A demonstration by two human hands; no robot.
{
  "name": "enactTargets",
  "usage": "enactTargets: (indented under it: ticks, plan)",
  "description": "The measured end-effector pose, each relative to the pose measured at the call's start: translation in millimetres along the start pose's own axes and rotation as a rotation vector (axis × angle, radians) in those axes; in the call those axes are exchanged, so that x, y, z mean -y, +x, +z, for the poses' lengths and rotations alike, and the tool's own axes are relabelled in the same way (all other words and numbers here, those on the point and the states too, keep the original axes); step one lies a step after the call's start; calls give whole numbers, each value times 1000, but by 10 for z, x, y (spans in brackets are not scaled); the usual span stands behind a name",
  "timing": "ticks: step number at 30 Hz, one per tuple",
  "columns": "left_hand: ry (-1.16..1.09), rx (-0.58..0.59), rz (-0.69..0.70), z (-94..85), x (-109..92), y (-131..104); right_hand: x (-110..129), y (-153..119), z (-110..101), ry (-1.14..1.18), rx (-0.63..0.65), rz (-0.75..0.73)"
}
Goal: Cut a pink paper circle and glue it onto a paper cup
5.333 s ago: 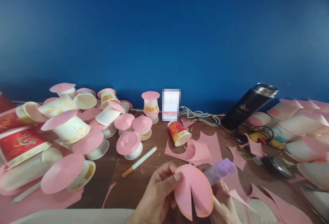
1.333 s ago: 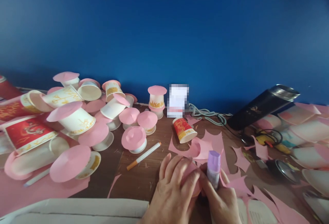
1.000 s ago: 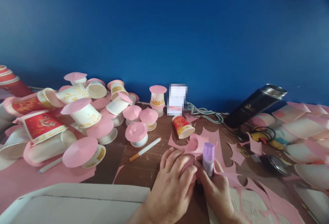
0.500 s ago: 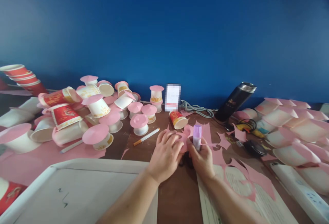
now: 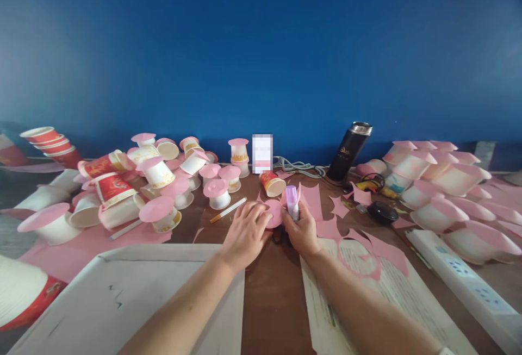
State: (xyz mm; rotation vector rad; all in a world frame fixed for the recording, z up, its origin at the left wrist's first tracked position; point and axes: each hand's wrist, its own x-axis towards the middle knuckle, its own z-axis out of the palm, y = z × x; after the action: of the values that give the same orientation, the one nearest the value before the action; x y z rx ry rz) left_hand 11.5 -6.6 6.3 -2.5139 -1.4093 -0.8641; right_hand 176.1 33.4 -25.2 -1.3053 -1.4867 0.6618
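My left hand [image 5: 247, 234] rests at the middle of the brown table, its fingers bent over the left edge of a pink paper disc [image 5: 274, 213]. Just to the right, my right hand [image 5: 302, 230] is closed around a purple and clear glue stick [image 5: 292, 201], held upright with the purple end on top. Behind the disc a red and gold paper cup [image 5: 272, 184] lies on its side. Left of my left hand is a white marker with an orange end [image 5: 228, 210]. Pink paper scraps [image 5: 312, 201] lie beyond my right hand.
Paper cups with pink discs [image 5: 158, 173] crowd the left, with more [image 5: 438, 203] at the right. A black bottle [image 5: 349, 151] leans near the blue wall. Also there: a white power strip [image 5: 460, 273], a white board [image 5: 163, 290], printed sheets [image 5: 326, 300] and a black round object [image 5: 382, 212].
The view has shifted, so most things stand further left. The disc now shows more plainly between my hands, and my left fingers are less bunched. The glue stick stays in my right hand.
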Motion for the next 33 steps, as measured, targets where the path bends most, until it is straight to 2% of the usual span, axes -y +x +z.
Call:
enactTargets:
  ticks: [7, 16, 23, 27, 30, 33]
  plan:
    - [29, -33, -49, -42, 126, -156, 105, -14, -16, -58, 78, -31]
    - [10, 19, -20, -29, 179, -205, 98, -80, 8, -61, 145, -45]
    - [52, -12, 44, -42, 173, -214, 67, -49, 7, -54, 127, 1]
    - [-49, 27, 52, -94, 93, -217, 66, -45, -31, -179, 64, -70]
    - [-153, -91, 12, -142, 35, -220, 107, -98, -60, -271, 76, -174]
    - [-159, -202, -25, -150, -12, -225, 150, -172, -63, -326, 141, -342]
